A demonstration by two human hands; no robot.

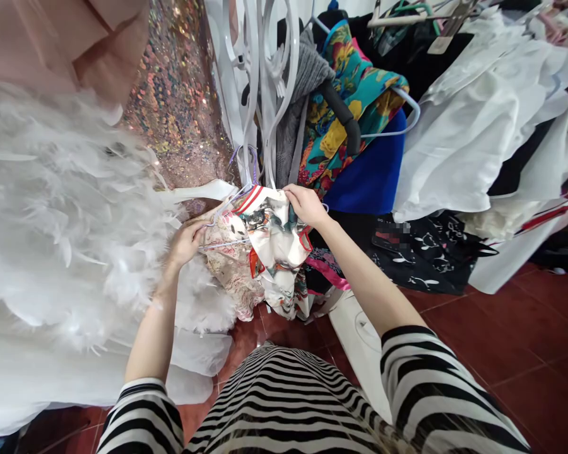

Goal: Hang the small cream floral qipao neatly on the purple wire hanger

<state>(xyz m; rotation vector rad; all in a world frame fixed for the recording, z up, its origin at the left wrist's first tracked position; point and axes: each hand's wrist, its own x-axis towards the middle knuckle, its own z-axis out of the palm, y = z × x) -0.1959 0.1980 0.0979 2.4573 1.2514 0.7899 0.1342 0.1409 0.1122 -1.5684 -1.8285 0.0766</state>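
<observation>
My left hand is closed on the left end of a thin pale-purple hanger, level with the chest. A small white garment with a colourful print, red-striped neckline and red trim hangs partly over the hanger's right side. My right hand pinches the top right of this garment near the shoulder; the fingertips are partly hidden by cloth. Behind the hanger's bare left side shows a beige-pink lacy garment. The purple hanger hook rises beside white curved metalwork.
White feathery clothing fills the left, below a sequined garment. At the right hang a teal floral garment, a blue one, white clothes and a black printed piece. A white flat object stands over red floor tiles.
</observation>
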